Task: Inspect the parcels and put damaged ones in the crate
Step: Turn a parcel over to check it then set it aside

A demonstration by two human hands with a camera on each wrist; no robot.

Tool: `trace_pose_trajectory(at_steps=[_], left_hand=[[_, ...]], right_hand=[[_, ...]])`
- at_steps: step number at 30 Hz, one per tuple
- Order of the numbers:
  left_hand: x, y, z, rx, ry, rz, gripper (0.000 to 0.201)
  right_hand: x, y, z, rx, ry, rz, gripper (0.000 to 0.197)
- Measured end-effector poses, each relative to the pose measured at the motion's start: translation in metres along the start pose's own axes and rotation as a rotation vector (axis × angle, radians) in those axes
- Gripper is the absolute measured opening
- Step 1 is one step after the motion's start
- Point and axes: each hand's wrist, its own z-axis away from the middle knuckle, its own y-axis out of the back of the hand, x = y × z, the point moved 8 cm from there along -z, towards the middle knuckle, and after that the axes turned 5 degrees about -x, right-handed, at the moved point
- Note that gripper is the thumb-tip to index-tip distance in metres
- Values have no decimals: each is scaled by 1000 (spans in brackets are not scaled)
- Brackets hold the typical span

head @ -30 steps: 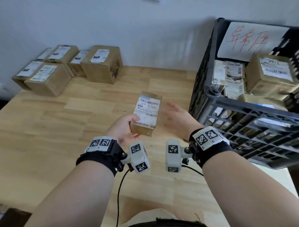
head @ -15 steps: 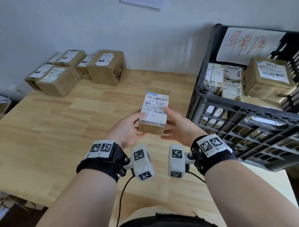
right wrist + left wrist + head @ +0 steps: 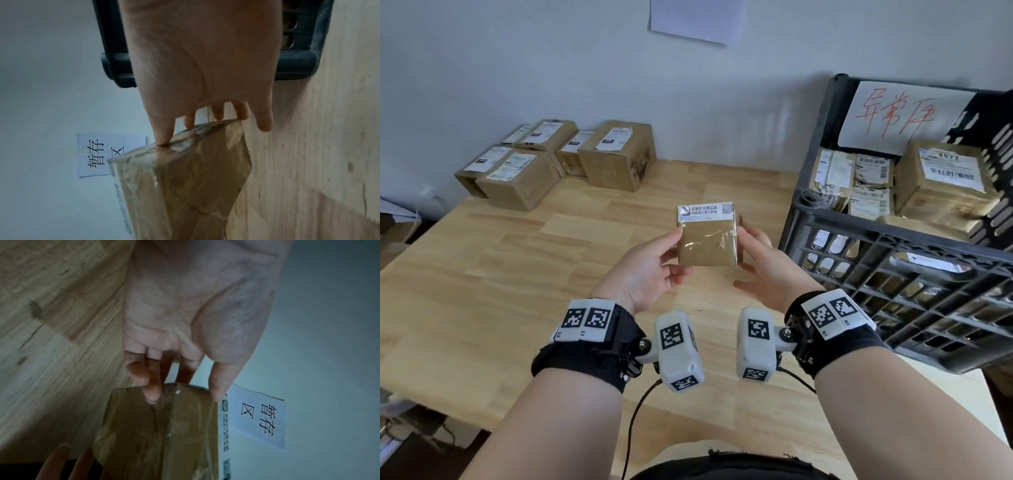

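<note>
A: Small parcel mid-frame above the table, left hand and right hand pinching its side edges.

B: Looks light, stiff, tape-slick; edges are the spot.

parcel above table | crate right | boxes far-left, apparently against wall

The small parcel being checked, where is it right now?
In the head view the small parcel is held above the middle of the wooden table, pinched between the left hand and right hand, just left of the black crate.
</note>
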Motion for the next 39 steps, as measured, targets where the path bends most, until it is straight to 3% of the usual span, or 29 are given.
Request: trace_pose_trajectory(at_steps=[5,9,13,19,27,30,32,35,39], left_hand=[[5,-1,9,-31,-41,55,24],[16,-3,17,-65,-113,81,30],[21,2,21,-31,-161,-64,33],[12,-1,21,-40,-157,-65,37],[3,-3,19,-24,-105,-35,38],[-3,-3,17,-14,-52,-3,63],[-4,-5,15,-4,-24,45,74],[1,-6,13,16,-29,101,64],[9,-12,17,-37,-73,57,47]], right_hand=[[-10,-8,9,-31,46,25,64],[-6,-12,11,-17,-11,51,67],[-2,-15,17,25,-76,41,59],[3,-22,20,16,-137,41,42],[6,-18,28,-41,-182,141,46],[0,-14,26,-30,-114,72,37],[-5,-11,24,-36,-51,-54,45],[-9,-6,22,-48,0,-98,56],[-2,0,15,-45,-31,-48,45]])
